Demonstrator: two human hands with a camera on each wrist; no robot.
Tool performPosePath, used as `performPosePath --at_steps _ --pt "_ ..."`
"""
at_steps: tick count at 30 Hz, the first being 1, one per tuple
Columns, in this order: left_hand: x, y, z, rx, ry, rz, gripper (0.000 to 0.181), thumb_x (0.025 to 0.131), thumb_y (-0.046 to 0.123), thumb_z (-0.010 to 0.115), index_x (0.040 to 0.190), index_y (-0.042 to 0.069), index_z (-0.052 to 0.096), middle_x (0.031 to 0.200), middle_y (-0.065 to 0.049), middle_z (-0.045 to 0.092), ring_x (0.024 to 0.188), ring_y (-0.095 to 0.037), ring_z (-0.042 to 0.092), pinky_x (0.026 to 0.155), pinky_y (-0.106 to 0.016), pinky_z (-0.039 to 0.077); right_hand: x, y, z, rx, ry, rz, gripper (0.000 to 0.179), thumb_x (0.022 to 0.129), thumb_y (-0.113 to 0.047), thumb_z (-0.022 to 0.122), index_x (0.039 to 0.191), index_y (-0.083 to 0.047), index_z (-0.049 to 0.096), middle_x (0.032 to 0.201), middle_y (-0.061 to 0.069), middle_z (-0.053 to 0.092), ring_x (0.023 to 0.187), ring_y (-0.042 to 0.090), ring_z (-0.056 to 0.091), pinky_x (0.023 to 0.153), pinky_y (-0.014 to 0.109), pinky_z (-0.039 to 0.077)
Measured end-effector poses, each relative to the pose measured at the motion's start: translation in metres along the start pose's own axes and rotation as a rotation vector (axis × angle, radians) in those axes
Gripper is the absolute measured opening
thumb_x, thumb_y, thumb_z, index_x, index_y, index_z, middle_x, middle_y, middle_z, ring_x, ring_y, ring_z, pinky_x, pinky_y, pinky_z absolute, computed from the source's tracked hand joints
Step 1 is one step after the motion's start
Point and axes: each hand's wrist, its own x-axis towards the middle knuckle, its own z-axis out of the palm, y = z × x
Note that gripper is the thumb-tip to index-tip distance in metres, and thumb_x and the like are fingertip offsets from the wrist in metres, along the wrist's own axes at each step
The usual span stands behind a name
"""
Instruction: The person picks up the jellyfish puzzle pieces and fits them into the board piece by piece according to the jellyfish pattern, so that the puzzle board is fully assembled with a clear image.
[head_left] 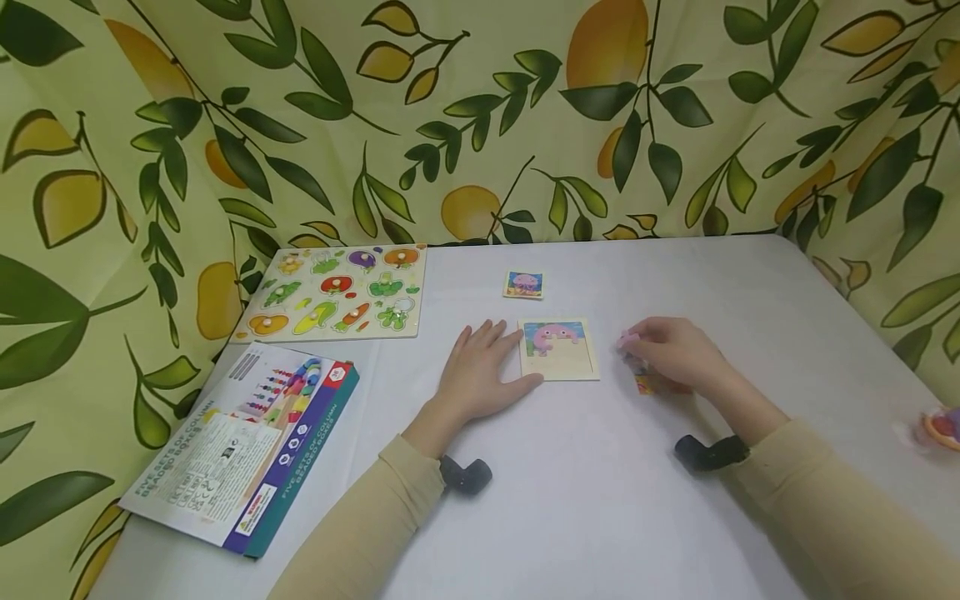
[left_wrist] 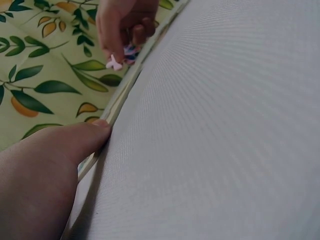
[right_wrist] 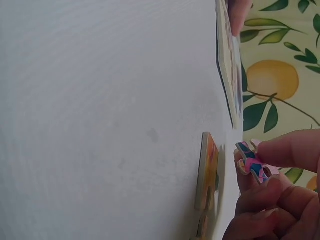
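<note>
A square jigsaw puzzle board (head_left: 562,364) lies in the middle of the table, with part of a pink cartoon animal filled in along its top and left. My left hand (head_left: 480,375) lies beside it with fingers spread, fingertips at the left edge and the thumb along the lower left corner. To the right of the board, my right hand (head_left: 678,354) pinches a small pink and blue jigsaw piece (right_wrist: 254,164) between thumb and fingers, just above the table. Below that hand lies a loose orange-toned jigsaw piece (right_wrist: 207,172), partly covered by the hand in the head view.
Behind the board sits a small square picture (head_left: 524,284) with a pink jellyfish-like figure. A vegetable peg puzzle (head_left: 360,326) lies at the back left, a beaded-column toy box (head_left: 247,450) in front of it. A colourful round object (head_left: 943,428) is at the right edge.
</note>
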Motion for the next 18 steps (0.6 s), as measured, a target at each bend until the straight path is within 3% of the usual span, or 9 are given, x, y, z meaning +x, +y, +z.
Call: performPosePath --at_steps 3,10,18 --pt "0.0 0.0 0.001 0.003 0.001 0.0 0.08 0.091 0.072 0.055 0.154 0.024 0.049 0.163 -0.004 0.037 0.154 -0.023 0.023 0.126 -0.043 0.003 0.0 -0.002 0.0 -0.019 0.006 -0.009 0.044 0.101 -0.039 0.062 0.129 -0.005 0.063 0.118 0.02 0.064 0.079 0.027 0.059 0.051 0.033 0.051" --pt "0.0 -0.001 0.001 0.004 0.005 0.003 0.08 0.091 0.072 0.055 0.154 0.023 0.049 0.163 -0.004 0.038 0.154 -0.023 0.023 0.126 -0.044 0.003 -0.002 -0.01 -0.001 -0.003 -0.019 0.011 0.044 0.101 -0.042 0.062 0.13 -0.009 0.063 0.118 0.02 0.059 0.051 0.026 0.047 0.043 0.033 0.045" --pt "-0.001 0.0 -0.001 -0.005 0.004 0.004 0.08 0.091 0.071 0.055 0.154 0.023 0.049 0.163 -0.005 0.037 0.154 -0.023 0.023 0.126 -0.043 0.003 -0.002 -0.016 0.002 0.027 -0.016 -0.009 0.041 0.101 -0.043 0.063 0.127 -0.012 0.066 0.125 0.02 0.055 0.056 0.027 0.049 0.045 0.031 0.044"
